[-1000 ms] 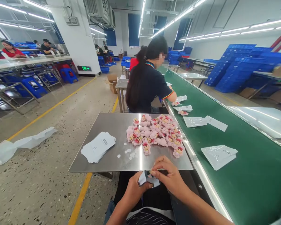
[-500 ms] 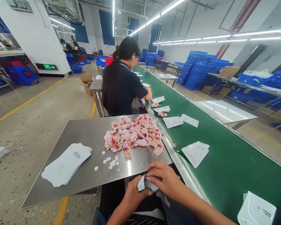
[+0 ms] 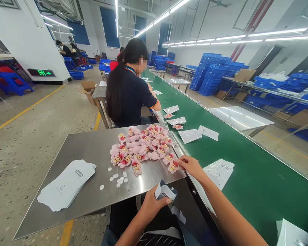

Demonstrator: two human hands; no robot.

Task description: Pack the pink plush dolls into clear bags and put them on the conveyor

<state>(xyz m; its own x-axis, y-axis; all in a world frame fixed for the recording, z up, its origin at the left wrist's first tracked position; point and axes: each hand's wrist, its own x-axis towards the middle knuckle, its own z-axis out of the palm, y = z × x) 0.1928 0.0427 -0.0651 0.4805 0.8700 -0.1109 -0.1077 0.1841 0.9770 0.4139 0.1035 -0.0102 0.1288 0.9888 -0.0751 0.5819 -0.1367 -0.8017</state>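
My left hand (image 3: 152,205) is closed around a white printed pouch (image 3: 166,192), whose mouth gapes open above my lap. My right hand (image 3: 191,165) reaches to the table's right edge, its fingertips closed on a small pink plush doll (image 3: 173,166) with a red top. That doll lies at the near right corner of a heap of similar pink dolls (image 3: 136,149). Left of the heap's near side, several small white discs (image 3: 118,185) are scattered. Farther left, a stack of flat white printed pouches (image 3: 66,184) rests on the metal table (image 3: 89,147).
A green conveyor belt (image 3: 256,181) runs along my right, carrying white pouches (image 3: 219,172) and a few dolls. A co-worker (image 3: 132,89) sits ahead beside the belt. Blue crates (image 3: 213,75) are stacked beyond it. Another white pouch (image 3: 295,234) is at the lower right.
My right hand has left the pouch and moved forward and right to the doll at the heap's edge. My left hand keeps the pouch, now more visibly open. The view has shifted slightly.
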